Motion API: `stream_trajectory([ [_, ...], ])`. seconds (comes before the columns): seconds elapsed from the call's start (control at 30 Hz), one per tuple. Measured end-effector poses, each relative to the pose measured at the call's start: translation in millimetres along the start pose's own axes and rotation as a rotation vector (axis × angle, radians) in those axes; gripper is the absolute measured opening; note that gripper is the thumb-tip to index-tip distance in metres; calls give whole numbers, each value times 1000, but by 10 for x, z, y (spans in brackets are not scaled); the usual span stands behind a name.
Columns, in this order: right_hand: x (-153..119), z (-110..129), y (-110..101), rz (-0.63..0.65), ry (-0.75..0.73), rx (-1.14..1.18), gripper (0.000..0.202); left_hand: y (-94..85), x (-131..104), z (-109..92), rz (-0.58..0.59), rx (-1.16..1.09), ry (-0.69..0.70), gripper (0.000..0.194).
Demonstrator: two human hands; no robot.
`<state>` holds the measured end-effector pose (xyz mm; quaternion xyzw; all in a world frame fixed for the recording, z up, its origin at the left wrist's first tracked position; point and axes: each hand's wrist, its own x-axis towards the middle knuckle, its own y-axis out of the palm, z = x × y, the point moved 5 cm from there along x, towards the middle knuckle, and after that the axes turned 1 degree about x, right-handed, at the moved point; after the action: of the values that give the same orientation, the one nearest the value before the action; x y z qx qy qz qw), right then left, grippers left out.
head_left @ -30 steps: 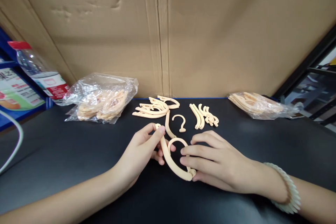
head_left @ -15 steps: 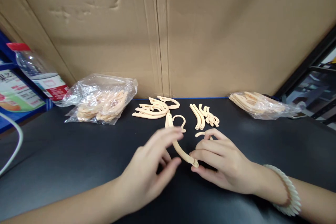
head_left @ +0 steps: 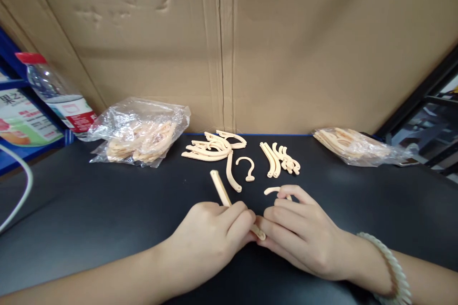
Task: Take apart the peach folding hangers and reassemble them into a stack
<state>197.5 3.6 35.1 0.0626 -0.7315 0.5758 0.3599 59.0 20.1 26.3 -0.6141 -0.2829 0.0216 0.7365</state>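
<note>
My left hand is closed around a long beige arm piece, whose upper end sticks out to the upper left. My right hand pinches the lower end of the same piece, its fingertips close to the left ones. A small curved beige piece also pokes out from under the right index finger. Just beyond the hands lie a loose hook and a curved arm piece. Farther back are a pile of beige hanger pieces and, to its right, straight arms beside small curved parts.
Clear plastic bags of beige pieces lie at the back left and back right of the black table. A red-capped bottle leans at the left, near a white cable. Cardboard stands behind.
My left hand has closed around the arm piece, where its fingers were spread before. The piece has come lower and nearer, uncovering the curved arm on the table.
</note>
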Motion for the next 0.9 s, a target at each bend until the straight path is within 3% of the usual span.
stream_trajectory([
  [0.17, -14, -43, 28, 39, 83, 89, 19, 42, 15, -13, 74, 78, 39, 18],
  [0.43, 14, -114, 74, 67, 295, 471, 18, -74, 28, -42, 52, 4, 103, 26],
  [0.63, -77, -382, 85, -48, 526, 652, 11, -184, 44, -87, -12, 22, 196, 28],
  [0.77, -65, -450, 14, -129, 542, 657, 10, -188, 30, 36, 18, 104, 190, 23],
  [0.9, -66, -474, 14, -167, 594, 685, 9, -137, 11, 302, 54, 160, 49, 26],
])
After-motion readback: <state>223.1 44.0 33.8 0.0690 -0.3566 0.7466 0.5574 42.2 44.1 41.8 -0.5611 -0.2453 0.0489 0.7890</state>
